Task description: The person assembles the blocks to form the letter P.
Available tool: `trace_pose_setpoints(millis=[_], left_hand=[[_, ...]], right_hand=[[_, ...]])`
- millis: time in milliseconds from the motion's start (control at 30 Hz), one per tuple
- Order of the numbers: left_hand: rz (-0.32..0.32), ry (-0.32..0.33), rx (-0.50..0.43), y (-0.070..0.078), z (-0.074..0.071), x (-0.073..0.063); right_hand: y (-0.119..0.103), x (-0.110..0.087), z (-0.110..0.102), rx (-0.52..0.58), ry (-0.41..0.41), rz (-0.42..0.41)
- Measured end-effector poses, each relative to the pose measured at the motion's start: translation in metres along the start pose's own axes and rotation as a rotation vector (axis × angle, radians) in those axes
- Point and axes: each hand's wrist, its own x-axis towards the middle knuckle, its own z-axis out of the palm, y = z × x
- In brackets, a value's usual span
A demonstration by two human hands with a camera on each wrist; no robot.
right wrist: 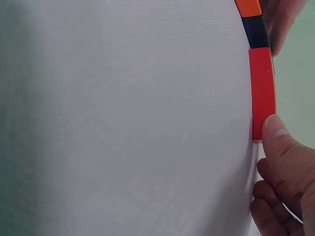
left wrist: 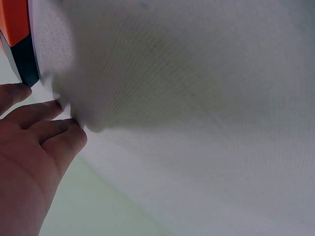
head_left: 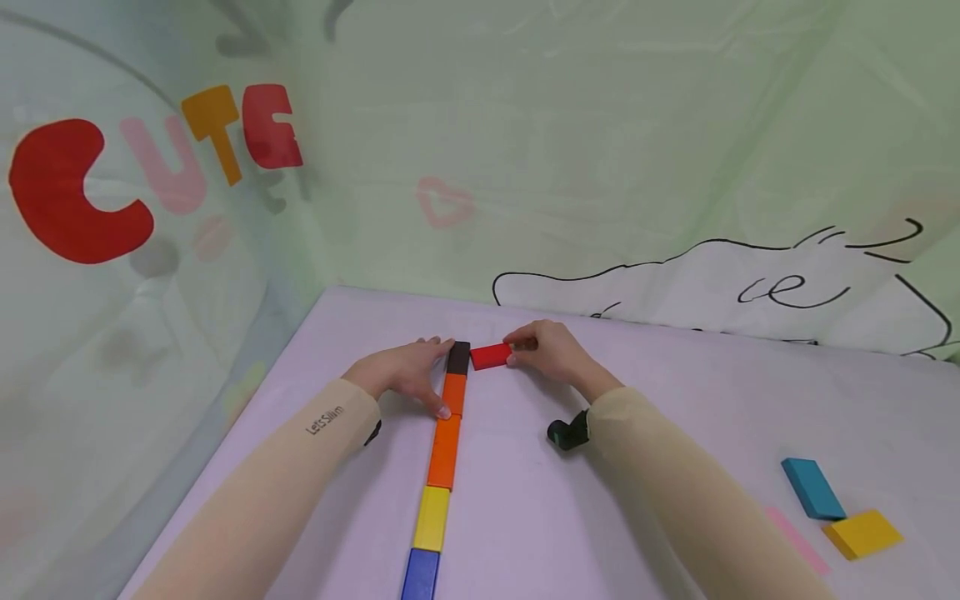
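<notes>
A row of flat blocks runs away from me on the table. At its far end lies a black block [head_left: 458, 358], then an orange block [head_left: 453, 395], another orange block [head_left: 444, 451], a yellow block [head_left: 432, 518] and a blue block [head_left: 421, 573]. My left hand [head_left: 405, 367] spreads beside the row, its thumb on the orange blocks where they meet and a fingertip at the black block's far end. With thumb and fingers my right hand [head_left: 551, 348] pinches the right end of a red block [head_left: 491, 357]. The red block's left end meets the black block at an angle.
Toward the right of the table [head_left: 675, 400] lie a teal block [head_left: 813, 488], a yellow-orange block [head_left: 863, 534] and a pink piece [head_left: 797, 540], partly behind my right sleeve. A printed cloth [head_left: 600, 150] rises behind the table and along its left side.
</notes>
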Motion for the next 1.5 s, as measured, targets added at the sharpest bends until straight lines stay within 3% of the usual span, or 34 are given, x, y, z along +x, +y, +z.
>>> trace_pose_setpoints(millis=[1500], left_hand=[[0.025, 0.004, -0.025, -0.0029, 0.0002, -0.0006]], right_hand=[[-0.0018, -0.0013, -0.0002, 0.007, -0.001, 0.011]])
